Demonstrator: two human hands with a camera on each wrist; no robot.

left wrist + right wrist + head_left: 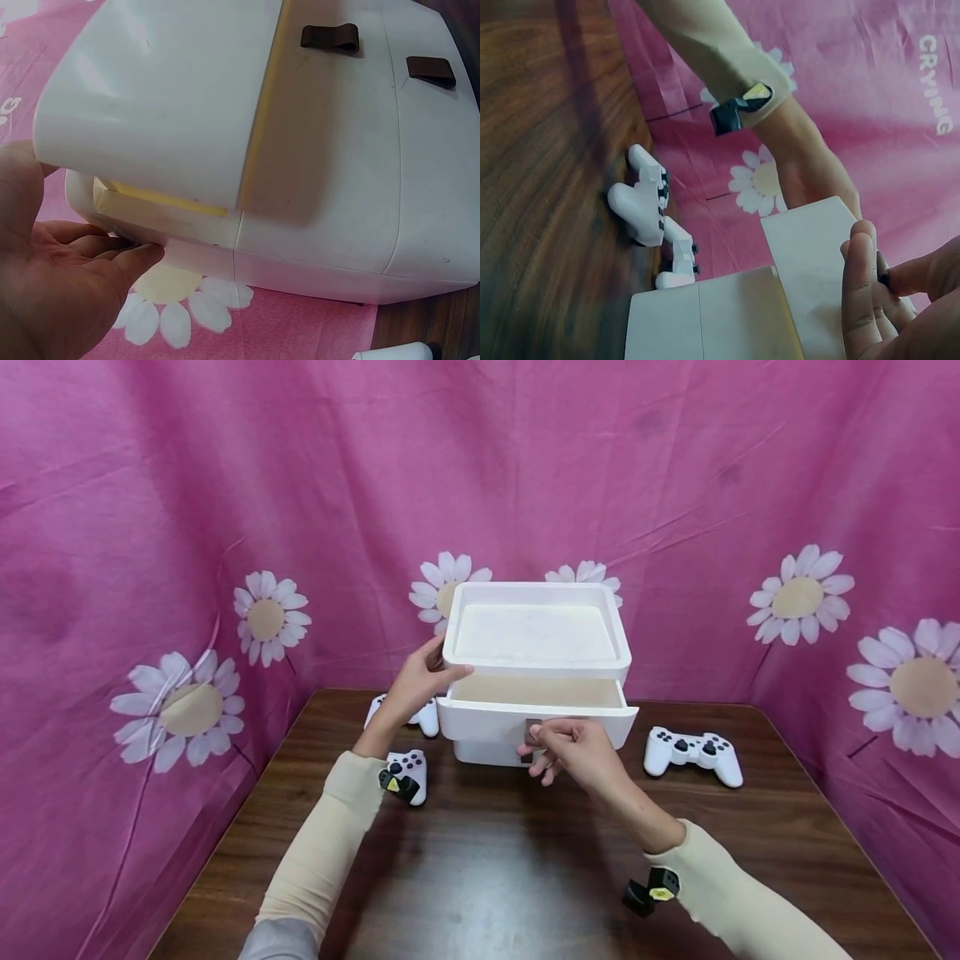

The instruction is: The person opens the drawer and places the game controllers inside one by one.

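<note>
A white plastic drawer box (537,666) with a recessed top stands on the wooden table. Its top drawer (480,720) is partly pulled out, and the part inside that I can see is bare. My left hand (414,683) grips the upper left corner, thumb along the front rim and fingers against the side. My right hand (583,755) pinches the drawer's brown pull tab (533,731) between thumb and fingers. Two more brown tabs (330,37) show on the closed drawers below in the left wrist view.
White game controllers lie around the box: one behind my left wrist (427,718), another controller (408,772) partly hidden by that wrist, and a third controller (692,755) at the right. A pink curtain (525,468) with daisies hangs close behind the table (480,860).
</note>
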